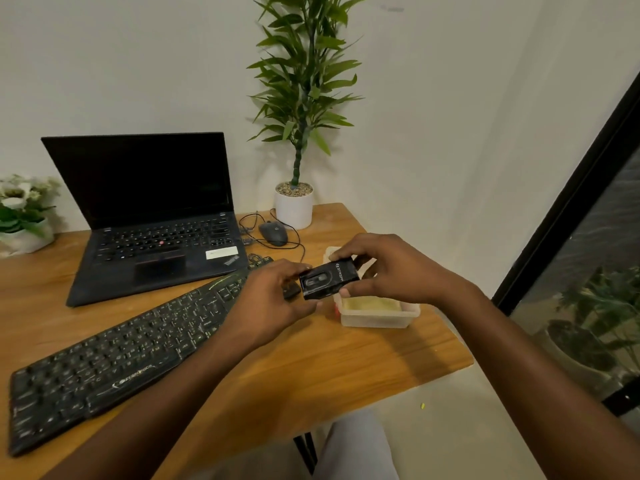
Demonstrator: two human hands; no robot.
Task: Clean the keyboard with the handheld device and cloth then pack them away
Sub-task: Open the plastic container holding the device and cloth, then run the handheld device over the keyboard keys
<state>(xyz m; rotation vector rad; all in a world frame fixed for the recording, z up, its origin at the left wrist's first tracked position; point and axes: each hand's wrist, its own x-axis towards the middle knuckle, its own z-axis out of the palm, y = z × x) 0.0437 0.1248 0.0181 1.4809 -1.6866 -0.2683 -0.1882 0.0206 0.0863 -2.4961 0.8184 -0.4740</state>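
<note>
Black handheld device [328,279] held in the air by both hands, above the near end of a translucent plastic box [379,315] at the right side of the wooden table [311,368]. Right hand [391,268] over the device from the right, fingers [341,254] curled along its far edge, thumb pressed against its near edge. Left hand [273,299] at the device's left end, fingers closed on that end and on a small dark part just below it; exact contact there not discernible. Pale yellow cloth [375,303] lying inside the box, below and to the right of the device. Black keyboard [114,355] flat on the table, set diagonally from the near left corner toward the hands, its far end partly covered by the left hand. Open black laptop [149,216] behind the keyboard, screen dark. Wired mouse [273,233] to the right of the laptop, cable looped beside it. Tall potted plant [300,98] in a white pot at the far edge of the table, behind the mouse. Small white flower arrangement [20,213] at the far left.
</note>
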